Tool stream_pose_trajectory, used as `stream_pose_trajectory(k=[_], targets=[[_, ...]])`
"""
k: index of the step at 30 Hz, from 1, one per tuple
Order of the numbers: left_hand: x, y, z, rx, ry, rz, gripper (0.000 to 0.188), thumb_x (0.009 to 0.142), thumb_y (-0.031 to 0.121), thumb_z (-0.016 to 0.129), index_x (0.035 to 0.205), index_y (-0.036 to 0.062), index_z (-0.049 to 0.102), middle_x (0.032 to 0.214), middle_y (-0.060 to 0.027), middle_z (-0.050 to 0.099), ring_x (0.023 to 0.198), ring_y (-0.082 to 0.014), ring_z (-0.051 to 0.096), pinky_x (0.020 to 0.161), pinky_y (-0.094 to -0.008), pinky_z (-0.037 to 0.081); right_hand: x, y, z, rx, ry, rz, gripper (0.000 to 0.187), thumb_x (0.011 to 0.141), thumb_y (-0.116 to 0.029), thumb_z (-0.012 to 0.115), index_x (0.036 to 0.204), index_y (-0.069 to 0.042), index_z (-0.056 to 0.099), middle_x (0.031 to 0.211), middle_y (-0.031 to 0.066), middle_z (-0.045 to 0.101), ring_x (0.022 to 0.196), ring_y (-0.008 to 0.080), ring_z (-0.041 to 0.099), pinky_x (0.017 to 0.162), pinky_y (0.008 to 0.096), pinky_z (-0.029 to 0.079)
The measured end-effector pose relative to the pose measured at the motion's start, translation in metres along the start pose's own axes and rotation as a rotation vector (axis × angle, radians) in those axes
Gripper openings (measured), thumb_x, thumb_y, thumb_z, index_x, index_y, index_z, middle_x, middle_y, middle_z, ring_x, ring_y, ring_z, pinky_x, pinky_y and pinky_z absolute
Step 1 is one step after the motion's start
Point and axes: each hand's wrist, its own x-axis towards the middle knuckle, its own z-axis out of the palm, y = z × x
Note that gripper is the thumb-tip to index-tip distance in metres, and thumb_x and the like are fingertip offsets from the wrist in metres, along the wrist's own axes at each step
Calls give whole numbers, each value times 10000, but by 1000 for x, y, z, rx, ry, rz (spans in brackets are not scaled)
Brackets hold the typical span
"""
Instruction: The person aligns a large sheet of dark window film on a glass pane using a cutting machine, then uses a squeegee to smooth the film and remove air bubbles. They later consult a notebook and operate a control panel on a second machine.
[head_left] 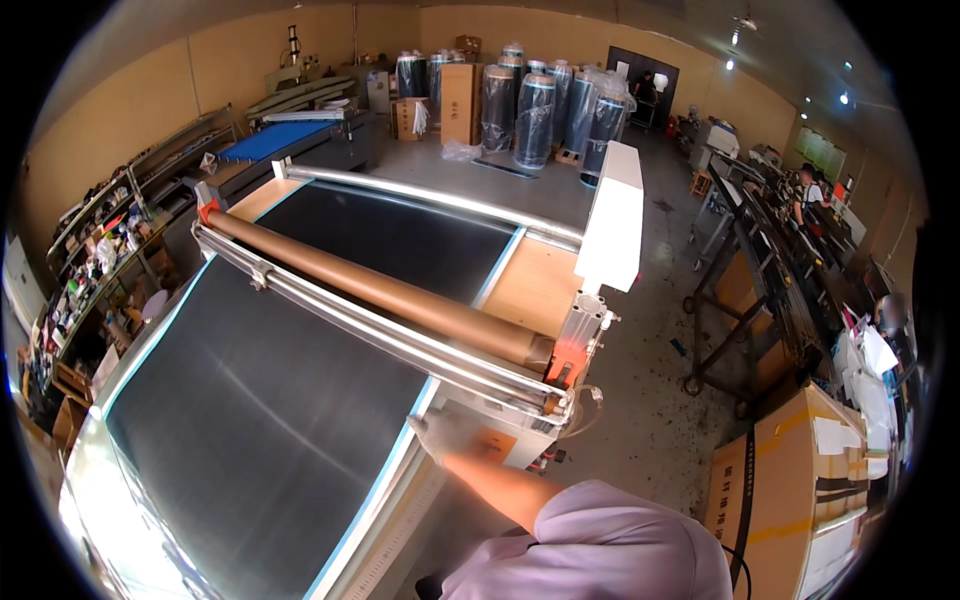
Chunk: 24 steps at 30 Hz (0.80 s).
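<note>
My right hand (432, 441), in a pale glove, reaches in from the lower right to the near right edge of a large black sheet (270, 400). Its fingertips are at the light-blue strip (425, 400) along that edge, just in front of the roller machine. The hand is blurred, and whether its fingers grip the edge cannot be made out. A long brown roller (390, 285) lies across the machine above the sheet, with silver rails (370, 345) in front of it. More black sheet (390, 225) continues behind the roller. My left hand is out of view.
A white box-shaped housing (612, 215) rises at the machine's right end. Large cardboard boxes (770, 480) stand at right, near a dark wheeled rack (745, 300). Plastic-wrapped rolls (537, 120) stand at the back. Cluttered shelves (95, 265) line the left. Another person (808, 190) is far right.
</note>
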Motion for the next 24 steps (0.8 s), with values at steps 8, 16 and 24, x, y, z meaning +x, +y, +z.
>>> stream_pose_trajectory(k=[8, 16, 24], targets=[[16, -8, 13, -101, 418, 227, 542, 1018, 355, 407, 1421, 1, 485, 1478, -254, 461, 1373, -458, 387, 1150, -508, 327, 16, -1, 5, -20, -131, 200, 500, 975, -572, 501, 1146, -144, 697, 1126, 148, 706, 1055, 370, 657, 903, 496, 501], [6, -2, 12, -40, 94, -8, 506, 1010, 320, 449, 1406, 10, 502, 1469, -245, 475, 1373, -450, 390, 1145, -522, 329, 25, 28, 42, 21, 237, 56, 345, 850, -386, 689, 754, -55, 674, 819, 174, 685, 827, 376, 656, 769, 494, 492], [7, -8, 37, 55, 212, 15, 494, 976, 289, 508, 1372, -4, 546, 1429, -216, 520, 1360, -388, 435, 1135, -467, 367, 15, -5, 14, -308, 54, 105, 329, 913, -375, 528, 877, -113, 722, 977, 150, 696, 936, 342, 655, 825, 481, 499]])
